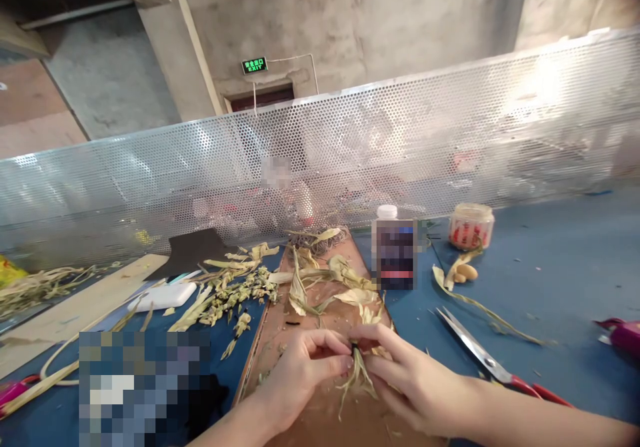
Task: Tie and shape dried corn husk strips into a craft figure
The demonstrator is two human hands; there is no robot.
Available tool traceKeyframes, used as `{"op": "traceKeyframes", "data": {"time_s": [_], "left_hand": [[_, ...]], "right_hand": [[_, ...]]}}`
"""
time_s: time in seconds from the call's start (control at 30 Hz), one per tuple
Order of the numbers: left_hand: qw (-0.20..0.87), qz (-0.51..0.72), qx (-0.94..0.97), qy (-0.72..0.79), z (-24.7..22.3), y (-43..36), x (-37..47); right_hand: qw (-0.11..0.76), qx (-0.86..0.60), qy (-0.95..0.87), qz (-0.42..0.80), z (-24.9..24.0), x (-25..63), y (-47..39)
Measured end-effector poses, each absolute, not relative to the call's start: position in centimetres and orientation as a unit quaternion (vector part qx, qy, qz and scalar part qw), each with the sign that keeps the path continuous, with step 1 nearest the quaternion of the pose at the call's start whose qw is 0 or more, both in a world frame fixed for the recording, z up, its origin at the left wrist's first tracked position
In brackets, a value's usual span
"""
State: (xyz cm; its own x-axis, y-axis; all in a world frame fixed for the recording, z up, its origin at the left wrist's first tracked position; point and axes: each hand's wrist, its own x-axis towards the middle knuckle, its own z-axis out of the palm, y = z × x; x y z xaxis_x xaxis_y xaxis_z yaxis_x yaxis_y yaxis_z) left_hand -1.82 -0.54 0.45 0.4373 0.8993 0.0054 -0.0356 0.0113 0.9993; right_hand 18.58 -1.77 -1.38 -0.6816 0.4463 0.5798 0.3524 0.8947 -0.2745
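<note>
Between my two hands is a small bundle of dried leaf strips [359,375], gathered at a dark band near its top, loose ends fanning downward. My left hand [305,374] pinches it at the band with thumb and forefinger. From the other side my right hand [400,370] has its fingers closed on the same bundle. Both are above a brown board [330,407]. Just beyond the fingers, pale dried leaves [345,274] lie across that board. Part of the bundle is hidden behind the fingers.
Red-handled scissors [487,360] lie open on the right. A white-capped bottle [387,212] and a glass jar [471,226] stand farther back. Left are dried stalks [240,280], a white object [167,296] and black card [193,250]. A perforated metal screen [350,147] runs behind.
</note>
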Motion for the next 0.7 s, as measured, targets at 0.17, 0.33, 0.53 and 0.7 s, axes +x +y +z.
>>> {"op": "traceKeyframes", "data": {"time_s": [0.17,0.33,0.53,0.7], "left_hand": [[0.592,0.371,0.608,0.376,0.7,-0.7,-1.7],[0.593,0.374,0.614,0.363,1.2,-1.0,-1.7],[0.549,0.366,0.673,0.335,1.4,-0.9,-1.9],[0.449,0.379,0.741,0.325,1.6,-0.8,-2.2]], "right_hand": [[0.337,-0.205,-0.917,0.056,-1.2,18.7,-1.8],[0.376,-0.182,-0.906,0.064,-0.9,18.8,-1.9],[0.381,-0.166,-0.908,0.053,-0.6,18.9,-2.3],[0.375,-0.142,-0.913,0.076,-0.2,19.0,-2.3]]}}
